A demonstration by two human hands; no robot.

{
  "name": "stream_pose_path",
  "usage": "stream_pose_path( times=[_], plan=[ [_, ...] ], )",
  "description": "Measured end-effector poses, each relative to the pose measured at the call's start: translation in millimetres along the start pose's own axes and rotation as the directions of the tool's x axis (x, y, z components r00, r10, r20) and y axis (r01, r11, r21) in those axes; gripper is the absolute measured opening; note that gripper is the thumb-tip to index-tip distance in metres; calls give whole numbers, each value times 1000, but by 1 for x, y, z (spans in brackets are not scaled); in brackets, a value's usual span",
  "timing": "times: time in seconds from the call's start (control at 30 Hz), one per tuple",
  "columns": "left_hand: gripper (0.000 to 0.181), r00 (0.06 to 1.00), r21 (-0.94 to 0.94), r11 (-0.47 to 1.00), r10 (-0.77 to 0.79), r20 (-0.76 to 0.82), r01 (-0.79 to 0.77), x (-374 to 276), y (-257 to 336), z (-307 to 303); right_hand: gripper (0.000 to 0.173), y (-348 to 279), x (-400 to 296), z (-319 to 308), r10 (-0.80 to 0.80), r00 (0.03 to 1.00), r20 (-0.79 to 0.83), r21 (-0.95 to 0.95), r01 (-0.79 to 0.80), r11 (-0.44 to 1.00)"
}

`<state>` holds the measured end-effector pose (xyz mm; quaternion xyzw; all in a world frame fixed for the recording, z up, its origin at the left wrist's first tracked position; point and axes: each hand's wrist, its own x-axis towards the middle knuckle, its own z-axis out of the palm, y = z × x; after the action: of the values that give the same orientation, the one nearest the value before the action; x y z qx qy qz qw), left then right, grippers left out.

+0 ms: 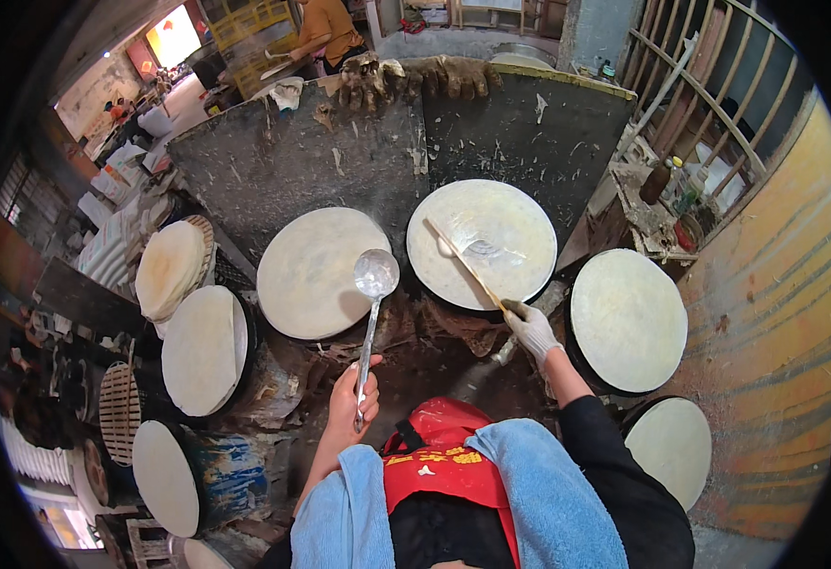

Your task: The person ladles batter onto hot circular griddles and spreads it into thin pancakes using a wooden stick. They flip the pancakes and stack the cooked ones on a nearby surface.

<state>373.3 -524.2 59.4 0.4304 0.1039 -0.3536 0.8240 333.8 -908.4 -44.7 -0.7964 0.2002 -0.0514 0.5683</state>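
Observation:
My left hand (355, 398) is bare and grips the handle of a metal ladle (377, 274). The ladle's round bowl is up, over the near right edge of a pale round sheet (316, 277) on a round griddle. In a white glove, my right hand (531, 328) holds the near end of a thin wooden stick (468, 264). That stick slants across another round griddle coated with a pale layer (508, 220), which looks wet and shiny near its middle. A small whitish patch shows beside the stick; what it is, I cannot tell.
More griddles with pale sheets stand at right (628, 320) and left (202, 355). Stacked round sheets (173, 267) rest on a woven tray. A dark panel (301, 156) rises ahead, with soiled gloves (458, 77) over its top. Bottles (655, 181) crowd a right-hand ledge. Beyond, another person (330, 32) works.

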Motion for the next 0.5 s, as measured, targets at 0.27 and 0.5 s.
stream_pose_path(
  times=[0.27,0.5],
  plan=[
    [37,999,105,994,-5,-32,8,-7,10,-16,49,30,-44,33,-83,958,-273,94,112,989],
    [36,999,139,990,-31,-26,34,-6,26,-17,51,-39,-19,130,-43,966,-256,-436,-76,897]
  ],
)
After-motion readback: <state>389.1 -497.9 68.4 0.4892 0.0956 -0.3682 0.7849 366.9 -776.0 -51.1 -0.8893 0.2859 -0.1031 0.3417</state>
